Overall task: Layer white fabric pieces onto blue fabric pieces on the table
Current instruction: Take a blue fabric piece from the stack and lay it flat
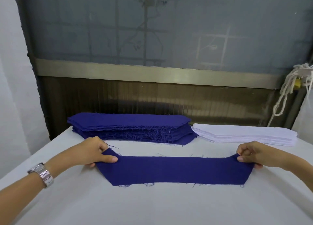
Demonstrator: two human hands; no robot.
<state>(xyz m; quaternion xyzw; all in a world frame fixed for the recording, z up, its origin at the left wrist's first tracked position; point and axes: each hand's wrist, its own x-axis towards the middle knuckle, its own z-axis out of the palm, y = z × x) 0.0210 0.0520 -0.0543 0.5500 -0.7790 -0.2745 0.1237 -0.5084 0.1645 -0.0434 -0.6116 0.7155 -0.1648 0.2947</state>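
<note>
Blue fabric piece (174,170), ends pinched by left hand (94,152) and right hand (252,154).

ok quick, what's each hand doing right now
Left hand: pinching the left end of the blue fabric piece.
Right hand: pinching its right end.
</note>
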